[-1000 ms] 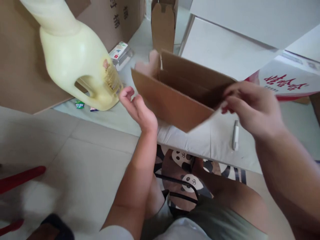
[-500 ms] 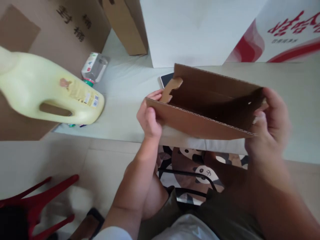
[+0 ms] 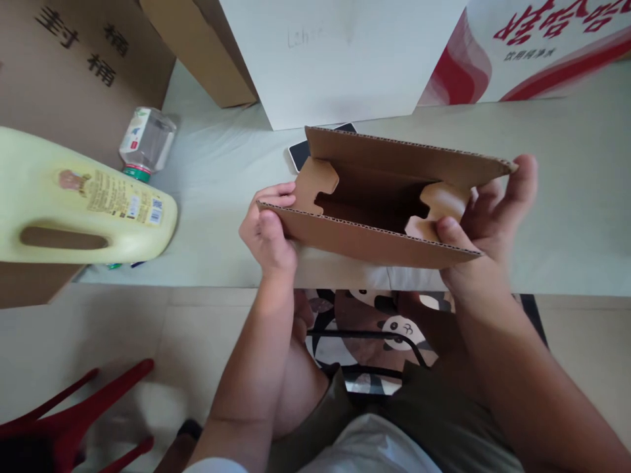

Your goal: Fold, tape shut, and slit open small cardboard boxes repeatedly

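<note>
A brown cardboard box point(image 3: 365, 240) is held above the near edge of the table, its open top tilted toward me. My left hand point(image 3: 271, 230) grips its left end, thumb on the near wall and fingers round the side. At the right end, my right hand point(image 3: 486, 223) holds the box with the thumb pressing on the folded-in right flap point(image 3: 441, 203) and the other fingers behind the corner. The notched left flap point(image 3: 315, 184) is also folded inward. The inside of the box is dark, and its bottom cannot be made out.
Behind the box lies a phone-like dark device point(image 3: 298, 156), partly hidden. A yellow jug point(image 3: 118, 223) and a clear bottle point(image 3: 152, 141) are at left. White cartons point(image 3: 340, 59) and brown boxes point(image 3: 207, 46) line the back. A red stool point(image 3: 73, 420) stands lower left.
The right flap now shows folded inward under my right thumb, where earlier that end stood dark and open. My right hand has shifted its grip. The view has swung slightly right.
</note>
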Available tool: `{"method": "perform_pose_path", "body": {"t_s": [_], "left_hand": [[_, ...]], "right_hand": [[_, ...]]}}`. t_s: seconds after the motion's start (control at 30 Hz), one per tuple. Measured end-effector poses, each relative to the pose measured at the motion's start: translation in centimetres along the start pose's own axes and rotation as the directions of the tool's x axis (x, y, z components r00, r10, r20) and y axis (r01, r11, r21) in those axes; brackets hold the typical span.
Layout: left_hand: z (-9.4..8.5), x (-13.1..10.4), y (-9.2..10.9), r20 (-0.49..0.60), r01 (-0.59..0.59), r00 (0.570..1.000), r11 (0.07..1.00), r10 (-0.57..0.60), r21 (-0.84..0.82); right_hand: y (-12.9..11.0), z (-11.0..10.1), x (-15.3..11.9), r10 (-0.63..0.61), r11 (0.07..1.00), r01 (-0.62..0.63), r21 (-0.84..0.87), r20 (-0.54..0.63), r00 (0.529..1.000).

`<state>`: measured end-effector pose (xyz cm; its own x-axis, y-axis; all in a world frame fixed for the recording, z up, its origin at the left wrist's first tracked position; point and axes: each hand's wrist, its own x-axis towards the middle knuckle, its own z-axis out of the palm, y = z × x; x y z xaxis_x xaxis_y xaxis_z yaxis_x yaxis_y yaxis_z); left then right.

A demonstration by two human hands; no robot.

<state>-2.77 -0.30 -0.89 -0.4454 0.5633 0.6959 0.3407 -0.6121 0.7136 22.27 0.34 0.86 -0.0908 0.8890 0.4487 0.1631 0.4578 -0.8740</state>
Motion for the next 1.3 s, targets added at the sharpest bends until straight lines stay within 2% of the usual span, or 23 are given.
{"method": "perform_pose_path", "body": {"t_s": [0.13, 0.33, 0.47, 0.57, 0.63, 0.8, 0.93, 1.03, 1.13, 1.3], "left_hand": [[-0.4, -0.1, 0.0, 0.032, -0.008, 0.999, 0.999, 0.009, -0.036], [-0.8, -0.3, 0.0, 0.178, -0.074, 0.981, 0.997, 0.077, -0.025], [-0.7, -0.5, 0.2, 0.120, -0.016, 0.993, 0.999, 0.020, -0.032], [-0.3, -0.6, 0.3, 0.065, 0.101, 0.993, 0.995, -0.100, 0.001], [-0.1, -0.5, 0.3, 0.039, 0.131, 0.991, 0.991, -0.131, 0.003], [-0.2, -0.1, -0.2, 0.078, 0.092, 0.993, 0.996, -0.091, -0.008], [-1.0, 0.6, -0.4, 0.210, 0.036, 0.976, 0.997, -0.049, 0.067], [-1.3, 0.9, -0.2, 0.295, 0.059, 0.952, 0.994, -0.082, 0.087], [-1.2, 0.8, 0.1, 0.291, 0.114, 0.948, 0.990, -0.133, 0.080], [-1.1, 0.5, 0.4, 0.278, 0.134, 0.949, 0.989, -0.145, 0.058]], "right_hand": [[0.5, 0.3, 0.3, -0.004, 0.988, 0.007, 0.154, -0.020, 1.000], [0.5, 0.5, 0.4, 0.019, 0.991, -0.010, 0.132, -0.069, 0.997], [0.6, 0.7, 0.3, 0.067, 0.994, -0.057, 0.094, -0.098, 0.993], [1.2, 0.8, 0.2, 0.029, 0.996, -0.015, 0.090, -0.162, 0.986], [1.8, 0.7, 0.1, -0.004, 0.998, 0.017, 0.065, -0.185, 0.983], [2.5, 0.1, -0.1, -0.067, 0.998, 0.069, 0.013, -0.121, 0.990], [2.4, 0.0, -0.2, -0.033, 0.999, 0.033, -0.005, -0.147, 0.989], [2.3, 0.2, -0.4, -0.029, 0.999, 0.034, 0.032, -0.151, 0.988], [2.3, 0.2, -0.9, -0.066, 0.998, 0.066, -0.003, -0.094, 0.993], [2.0, 0.5, -1.5, -0.121, 0.987, 0.118, -0.106, -0.022, 0.992]]}}
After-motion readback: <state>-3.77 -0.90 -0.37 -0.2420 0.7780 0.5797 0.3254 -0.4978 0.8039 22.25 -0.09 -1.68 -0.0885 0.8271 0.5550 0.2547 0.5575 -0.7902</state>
